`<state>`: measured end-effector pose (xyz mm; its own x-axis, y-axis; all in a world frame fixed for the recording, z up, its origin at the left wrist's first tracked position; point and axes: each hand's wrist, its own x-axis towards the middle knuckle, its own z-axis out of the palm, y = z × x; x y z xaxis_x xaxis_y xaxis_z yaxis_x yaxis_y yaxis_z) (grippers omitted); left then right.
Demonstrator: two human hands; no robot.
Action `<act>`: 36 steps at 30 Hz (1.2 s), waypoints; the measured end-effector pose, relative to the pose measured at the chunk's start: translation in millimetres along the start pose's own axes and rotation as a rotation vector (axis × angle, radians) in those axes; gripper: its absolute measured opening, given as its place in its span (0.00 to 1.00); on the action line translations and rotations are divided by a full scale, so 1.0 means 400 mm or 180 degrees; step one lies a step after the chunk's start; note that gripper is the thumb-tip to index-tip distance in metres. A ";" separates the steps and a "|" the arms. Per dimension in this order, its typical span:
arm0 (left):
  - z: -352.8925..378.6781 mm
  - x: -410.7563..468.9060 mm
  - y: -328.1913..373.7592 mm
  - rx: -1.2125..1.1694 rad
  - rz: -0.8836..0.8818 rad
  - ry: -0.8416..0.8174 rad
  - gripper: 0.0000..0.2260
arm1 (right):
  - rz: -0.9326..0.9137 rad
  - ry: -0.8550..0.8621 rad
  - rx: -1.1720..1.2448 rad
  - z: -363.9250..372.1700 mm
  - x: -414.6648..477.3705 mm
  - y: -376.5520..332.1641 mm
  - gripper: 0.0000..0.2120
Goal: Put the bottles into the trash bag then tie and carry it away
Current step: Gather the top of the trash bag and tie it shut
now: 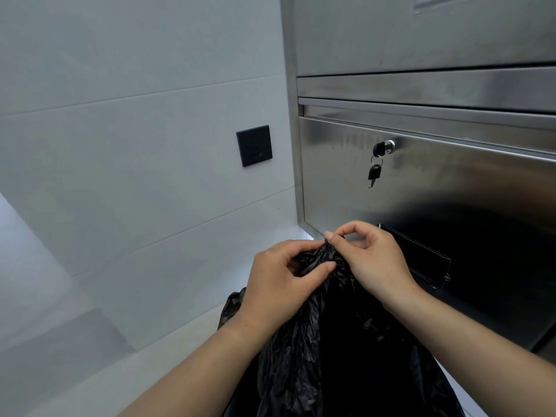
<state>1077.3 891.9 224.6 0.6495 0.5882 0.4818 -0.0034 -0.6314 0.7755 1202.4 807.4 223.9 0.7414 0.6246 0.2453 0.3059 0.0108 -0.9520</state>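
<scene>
Where pinched, crinkly black trash bag.

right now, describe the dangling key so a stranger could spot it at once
Find the stainless steel cabinet on the right. Its lower door has a round lock near the top with one black-headed key inserted. The dangling key hangs from a small ring just below, the only key not in the lock.

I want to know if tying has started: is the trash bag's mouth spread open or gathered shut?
Gathered shut: the left hand and right hand pinch the bunched top of the trash bag. A finished knot: cannot tell.
</scene>
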 end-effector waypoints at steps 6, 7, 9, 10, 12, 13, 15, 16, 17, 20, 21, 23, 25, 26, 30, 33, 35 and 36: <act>-0.017 0.020 -0.015 -0.0149 -0.0315 0.0103 0.08 | -0.0177 -0.0769 0.0512 -0.008 -0.007 -0.001 0.07; -0.019 0.023 -0.019 -0.0188 -0.0410 0.0111 0.08 | -0.0303 -0.0842 0.0418 -0.008 -0.010 0.003 0.12; -0.022 0.031 -0.023 -0.0282 -0.0587 0.0107 0.08 | -0.0567 -0.0820 0.0098 -0.004 -0.015 0.006 0.18; -0.023 0.035 -0.025 -0.0324 -0.0655 0.0107 0.08 | -0.0691 -0.0769 -0.0138 -0.002 -0.018 0.006 0.19; -0.025 0.041 -0.025 -0.0427 -0.0790 0.0080 0.07 | -0.0955 -0.0686 -0.0666 0.000 -0.020 0.004 0.23; -0.027 0.043 -0.024 -0.0500 -0.0868 0.0040 0.06 | -0.1058 -0.0676 -0.0883 0.000 -0.019 0.003 0.24; -0.034 0.044 -0.022 -0.0642 -0.0978 -0.0090 0.05 | -0.1184 -0.0672 -0.1134 -0.001 -0.017 -0.002 0.24; -0.039 0.044 -0.021 -0.0712 -0.0990 -0.0198 0.04 | -0.1219 -0.0651 -0.1187 -0.002 -0.016 -0.004 0.22; -0.046 0.044 -0.020 -0.0779 -0.0975 -0.0331 0.05 | -0.1253 -0.0623 -0.1209 -0.004 -0.014 -0.006 0.20; -0.063 0.044 -0.018 -0.0730 -0.0774 -0.0649 0.08 | -0.1382 -0.0579 -0.1311 -0.006 -0.011 -0.016 0.15; -0.067 0.044 -0.020 -0.0666 -0.0702 -0.0676 0.09 | -0.1424 -0.0579 -0.1369 -0.006 -0.010 -0.019 0.14; -0.068 0.045 -0.024 -0.0515 -0.0591 -0.0627 0.12 | -0.1476 -0.0583 -0.1454 -0.006 -0.010 -0.024 0.12; -0.068 0.047 -0.029 -0.0355 -0.0475 -0.0559 0.13 | -0.1488 -0.0594 -0.1488 -0.005 -0.010 -0.027 0.10; -0.067 0.047 -0.032 -0.0298 -0.0407 -0.0540 0.13 | -0.1473 -0.0605 -0.1501 -0.005 -0.011 -0.028 0.09; -0.068 0.043 -0.046 0.0180 0.0048 -0.0494 0.11 | -0.1115 -0.0851 -0.1414 -0.010 -0.008 -0.029 0.06; -0.068 0.042 -0.047 0.0251 0.0240 -0.0497 0.08 | -0.0667 -0.1115 -0.0918 -0.015 -0.007 -0.033 0.02; -0.067 0.041 -0.044 0.0171 0.0189 -0.0538 0.08 | -0.0417 -0.1233 -0.0385 -0.017 -0.008 -0.036 0.05; -0.066 0.041 -0.043 0.0099 0.0123 -0.0565 0.09 | -0.0273 -0.1315 -0.0025 -0.017 -0.008 -0.036 0.07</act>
<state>1068.0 925.8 229.9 0.7734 0.4665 0.4292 -0.0093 -0.6687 0.7435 1199.9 799.9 238.0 0.4116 0.8823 0.2282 0.3618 0.0716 -0.9295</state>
